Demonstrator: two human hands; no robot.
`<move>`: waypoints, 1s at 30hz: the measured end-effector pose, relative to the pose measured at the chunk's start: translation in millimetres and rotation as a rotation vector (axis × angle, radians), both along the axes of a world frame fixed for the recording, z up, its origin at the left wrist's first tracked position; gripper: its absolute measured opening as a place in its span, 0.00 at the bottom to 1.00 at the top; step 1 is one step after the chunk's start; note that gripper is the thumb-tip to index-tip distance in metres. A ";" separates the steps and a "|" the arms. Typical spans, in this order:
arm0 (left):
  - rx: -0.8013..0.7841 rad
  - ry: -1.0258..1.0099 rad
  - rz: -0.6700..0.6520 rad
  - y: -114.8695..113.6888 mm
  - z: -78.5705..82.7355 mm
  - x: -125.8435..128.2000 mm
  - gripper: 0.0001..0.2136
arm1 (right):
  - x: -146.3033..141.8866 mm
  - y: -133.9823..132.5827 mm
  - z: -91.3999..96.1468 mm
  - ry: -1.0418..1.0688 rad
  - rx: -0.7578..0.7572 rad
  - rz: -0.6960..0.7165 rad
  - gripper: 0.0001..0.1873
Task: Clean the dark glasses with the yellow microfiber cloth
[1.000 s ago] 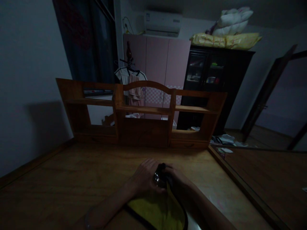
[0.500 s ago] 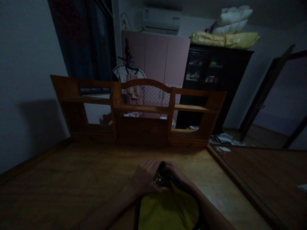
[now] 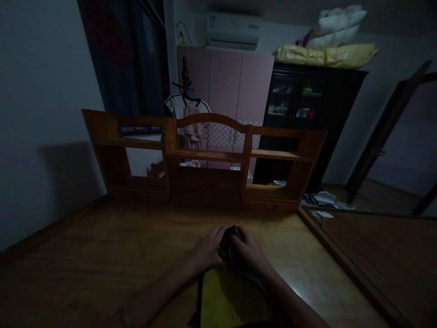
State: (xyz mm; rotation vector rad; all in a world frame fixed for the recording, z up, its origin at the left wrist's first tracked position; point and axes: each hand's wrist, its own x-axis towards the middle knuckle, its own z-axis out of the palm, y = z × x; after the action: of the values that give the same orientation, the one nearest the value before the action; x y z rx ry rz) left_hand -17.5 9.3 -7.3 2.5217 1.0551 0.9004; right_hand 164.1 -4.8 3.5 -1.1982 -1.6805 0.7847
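Observation:
My left hand [image 3: 208, 248] and my right hand [image 3: 248, 253] meet over a small dark object [image 3: 229, 241] on the wooden surface [image 3: 102, 255]; both have fingers curled round it. In the dim light I cannot name the object. A yellow cloth with a dark edge [image 3: 232, 298] lies under my wrists and runs toward me, and my right hand presses its dark edge against the object.
A wooden shelf-like headboard [image 3: 205, 159] stands across the far edge of the surface. A raised wooden rail [image 3: 341, 259] runs along the right. Beyond are a pink wardrobe [image 3: 232, 91], a dark glass-door cabinet [image 3: 307, 109] topped with bedding, and hanging clothes [image 3: 187, 118].
My hands have closed tighter over the object, hiding its shiny part. The yellow cloth has shifted and now lies flatter beneath my forearms. The view tilted slightly.

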 end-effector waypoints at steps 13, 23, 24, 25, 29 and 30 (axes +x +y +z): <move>-0.173 -0.144 -0.273 19.4 0.3 -24.6 0.44 | -6.3 7.2 -11.3 0.419 -0.348 0.112 0.23; -0.082 -0.111 -0.157 6.1 11.1 -14.5 0.39 | -2.1 -6.5 9.2 0.013 -0.011 0.109 0.18; -0.066 -0.089 -0.145 4.1 13.1 -13.7 0.38 | -1.3 -9.5 13.3 -0.078 0.067 0.089 0.17; -0.051 -0.064 -0.131 2.5 14.8 -13.1 0.38 | -0.3 -11.9 17.0 -0.150 0.129 0.070 0.16; -0.002 0.021 -0.058 0.9 16.0 -13.7 0.39 | 4.7 -14.5 25.1 -0.234 0.185 0.031 0.15; 0.004 0.035 -0.038 1.2 15.2 -14.2 0.39 | 5.8 -14.0 25.6 -0.231 0.176 0.024 0.16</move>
State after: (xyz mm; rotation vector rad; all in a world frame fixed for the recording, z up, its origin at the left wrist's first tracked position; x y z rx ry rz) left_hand -31.7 10.5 7.9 2.5610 1.0130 0.8519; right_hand 169.8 -18.7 29.1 -1.1818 -1.9125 0.5142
